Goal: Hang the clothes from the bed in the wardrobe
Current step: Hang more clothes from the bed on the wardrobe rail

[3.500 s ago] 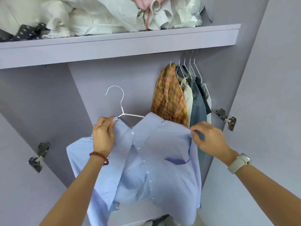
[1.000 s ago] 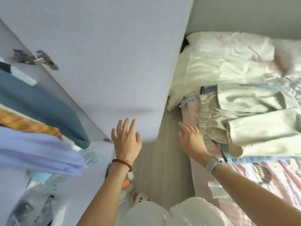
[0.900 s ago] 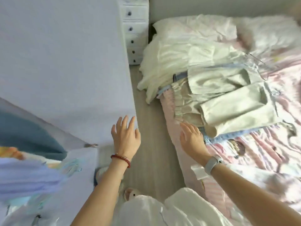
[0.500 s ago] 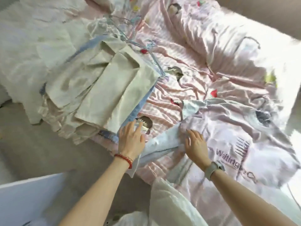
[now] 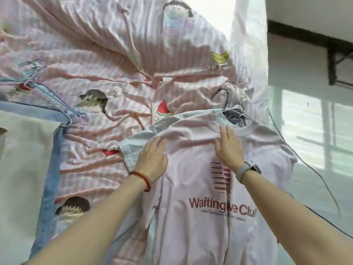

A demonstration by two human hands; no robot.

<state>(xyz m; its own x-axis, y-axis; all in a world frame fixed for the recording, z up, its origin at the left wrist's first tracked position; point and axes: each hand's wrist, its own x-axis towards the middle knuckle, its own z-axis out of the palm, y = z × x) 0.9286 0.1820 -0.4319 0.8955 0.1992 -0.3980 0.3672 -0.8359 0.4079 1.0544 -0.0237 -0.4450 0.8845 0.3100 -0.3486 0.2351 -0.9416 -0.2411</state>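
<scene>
A pale pink T-shirt (image 5: pixel 200 188) with dark red lettering lies flat on the bed, its collar pointing away from me. A thin wire hanger (image 5: pixel 232 101) sits in the collar, its hook sticking out over the sheet. My left hand (image 5: pixel 152 159) rests flat on the shirt's left shoulder, fingers straight. My right hand (image 5: pixel 228 146) lies flat just below the collar, fingertips at the neckline. A light blue-white garment (image 5: pixel 133 148) peeks out from under the T-shirt's left sleeve.
The bed sheet (image 5: pixel 114 64) is pink-striped with cartoon prints and heavily wrinkled. At the left lies a pile of cream and blue clothes (image 5: pixel 23 159) on coloured hangers (image 5: pixel 47 98). A thin cable (image 5: pixel 313 169) runs along the bed's right edge, with floor and window light beyond.
I have turned from the wardrobe, where the blue shirt was hung, to the bed. Both hands moved up the pink T-shirt and now lie on its shoulder and collar.
</scene>
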